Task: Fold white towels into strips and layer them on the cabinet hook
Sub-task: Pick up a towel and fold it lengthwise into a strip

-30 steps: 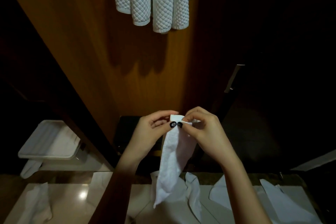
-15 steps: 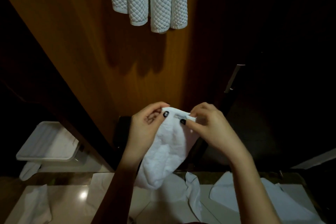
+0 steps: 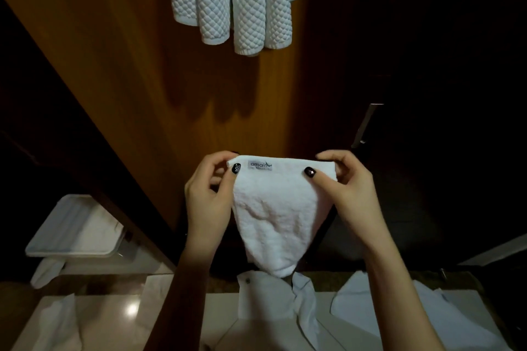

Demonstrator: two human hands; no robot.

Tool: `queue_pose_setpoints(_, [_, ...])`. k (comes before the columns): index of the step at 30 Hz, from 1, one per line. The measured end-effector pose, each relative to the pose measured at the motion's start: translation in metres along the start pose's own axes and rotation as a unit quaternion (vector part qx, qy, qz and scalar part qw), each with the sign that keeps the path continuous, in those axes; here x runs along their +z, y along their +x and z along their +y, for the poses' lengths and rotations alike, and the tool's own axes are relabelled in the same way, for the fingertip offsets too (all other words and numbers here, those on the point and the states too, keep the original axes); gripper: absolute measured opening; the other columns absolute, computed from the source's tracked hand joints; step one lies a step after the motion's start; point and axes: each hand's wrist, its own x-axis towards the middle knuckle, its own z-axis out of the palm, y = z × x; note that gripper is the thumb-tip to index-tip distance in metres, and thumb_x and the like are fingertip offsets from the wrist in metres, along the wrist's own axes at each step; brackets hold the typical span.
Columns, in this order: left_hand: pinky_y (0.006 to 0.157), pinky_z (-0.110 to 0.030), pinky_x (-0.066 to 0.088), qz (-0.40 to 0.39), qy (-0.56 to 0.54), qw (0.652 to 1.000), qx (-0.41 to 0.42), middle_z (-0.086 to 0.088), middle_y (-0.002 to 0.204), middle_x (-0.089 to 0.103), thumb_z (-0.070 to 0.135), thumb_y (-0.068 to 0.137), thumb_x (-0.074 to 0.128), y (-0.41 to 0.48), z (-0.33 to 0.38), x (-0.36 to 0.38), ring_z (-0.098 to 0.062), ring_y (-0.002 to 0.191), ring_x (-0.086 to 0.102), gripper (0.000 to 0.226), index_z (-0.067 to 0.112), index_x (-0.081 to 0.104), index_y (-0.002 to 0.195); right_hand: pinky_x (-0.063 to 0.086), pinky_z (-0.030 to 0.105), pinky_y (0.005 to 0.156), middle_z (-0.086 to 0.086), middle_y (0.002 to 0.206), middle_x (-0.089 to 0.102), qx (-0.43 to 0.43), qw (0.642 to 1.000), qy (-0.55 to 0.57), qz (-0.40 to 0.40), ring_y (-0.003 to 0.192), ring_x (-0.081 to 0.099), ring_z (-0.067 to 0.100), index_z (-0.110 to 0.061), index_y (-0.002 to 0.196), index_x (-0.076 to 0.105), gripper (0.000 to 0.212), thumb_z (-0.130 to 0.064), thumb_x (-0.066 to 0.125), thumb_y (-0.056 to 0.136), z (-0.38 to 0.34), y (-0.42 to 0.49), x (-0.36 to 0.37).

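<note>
The hanging towels (image 3: 233,0) run off the top edge, their upper ends unseen. On the held towel (image 3: 273,222), the label (image 3: 261,165) has a lower line too small to read. The fingers (image 3: 221,157) of the left hand (image 3: 208,202) and right hand (image 3: 350,188) are mostly hidden behind it. The dark panel (image 3: 442,94) beside the metal handle (image 3: 366,125) is perhaps a door.

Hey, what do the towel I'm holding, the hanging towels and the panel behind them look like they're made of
Held towel: soft terry cloth, probably cotton; nubby matte pile, sewn label.
Hanging towels: thicker fabric with a raised, diamond-quilted weave, matte.
Panel: wood or veneer, can't tell which; warm brown, faint sheen.
</note>
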Motion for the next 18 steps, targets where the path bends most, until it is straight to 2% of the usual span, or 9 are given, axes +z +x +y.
queue_pose_setpoints(3, [0.064,-0.022,0.042,-0.010,-0.015,0.999,-0.029,0.001,0.082,0.062,0.008,0.087,0.065,0.005,0.001,0.000,-0.005,0.067,0.051,0.037,0.045,0.066,0.088,0.052,0.021,0.063,0.002,0.085,0.074,0.062,0.996,0.064,-0.032,0.078,0.070,0.014,-0.016,0.087,0.073,0.008,-0.021,0.076,0.081,0.000,0.002,-0.004])
queue_pose_setpoints(5, [0.061,-0.017,0.046,-0.023,-0.071,0.995,-0.062,0.008,0.077,0.065,0.002,0.089,0.065,0.006,0.001,0.000,-0.003,0.065,0.056,0.033,0.035,0.067,0.090,0.052,0.022,0.061,0.003,0.082,0.072,0.072,0.992,0.079,-0.064,0.076,0.069,0.015,-0.019,0.080,0.071,0.008,-0.025,0.077,0.080,-0.001,0.002,-0.006])
queue_pose_setpoints(7, [0.052,-0.015,0.045,-0.045,-0.108,0.988,-0.099,0.012,0.070,0.066,0.003,0.091,0.063,0.007,0.002,0.000,-0.002,0.053,0.057,0.023,0.026,0.067,0.093,0.051,0.022,0.060,0.001,0.078,0.067,0.060,0.995,0.050,-0.068,0.074,0.067,0.014,-0.022,0.075,0.065,0.012,-0.027,0.074,0.081,0.000,0.004,-0.007])
queue_pose_setpoints(9, [0.047,-0.014,0.045,-0.057,-0.138,0.979,-0.138,0.010,0.070,0.069,0.001,0.092,0.059,0.007,0.000,-0.001,-0.006,0.049,0.060,0.019,0.019,0.065,0.095,0.049,0.024,0.062,0.002,0.080,0.063,0.028,0.998,-0.042,-0.041,0.075,0.064,0.014,-0.017,0.075,0.059,0.019,-0.025,0.073,0.086,0.003,0.006,-0.008])
queue_pose_setpoints(11, [0.053,-0.016,0.052,-0.056,-0.193,0.961,-0.189,0.003,0.081,0.073,0.000,0.094,0.057,0.008,-0.001,0.001,-0.017,0.060,0.071,0.017,0.015,0.065,0.096,0.045,0.021,0.061,0.000,0.080,0.061,0.002,0.992,-0.128,0.001,0.074,0.059,0.012,-0.016,0.075,0.057,0.020,-0.023,0.071,0.087,0.006,0.007,-0.005])
queue_pose_setpoints(13, [0.064,-0.019,0.057,-0.055,-0.240,0.942,-0.226,-0.009,0.095,0.072,0.002,0.095,0.057,0.006,-0.002,0.007,-0.029,0.077,0.074,0.012,0.012,0.064,0.098,0.038,0.019,0.052,0.003,0.074,0.058,-0.014,0.985,-0.167,0.048,0.061,0.052,0.007,-0.015,0.074,0.055,0.022,-0.022,0.070,0.088,0.008,0.005,0.001])
queue_pose_setpoints(16, [0.071,-0.021,0.057,-0.027,-0.250,0.939,-0.235,-0.015,0.100,0.070,0.001,0.097,0.054,-0.003,-0.003,0.022,-0.030,0.088,0.073,0.013,0.010,0.062,0.099,0.031,0.018,0.044,0.006,0.062,0.053,-0.025,0.975,-0.201,0.089,0.047,0.043,0.007,-0.015,0.076,0.051,0.020,-0.014,0.066,0.088,0.011,0.002,0.012])
queue_pose_setpoints(18, [0.075,-0.022,0.056,0.005,-0.249,0.941,-0.230,-0.011,0.098,0.072,-0.002,0.094,0.057,-0.009,-0.001,0.032,-0.027,0.092,0.073,0.016,0.012,0.064,0.099,0.034,0.018,0.045,0.000,0.065,0.057,-0.037,0.973,-0.211,0.087,0.051,0.050,0.007,-0.020,0.082,0.055,0.015,-0.009,0.064,0.088,0.010,-0.002,0.017])
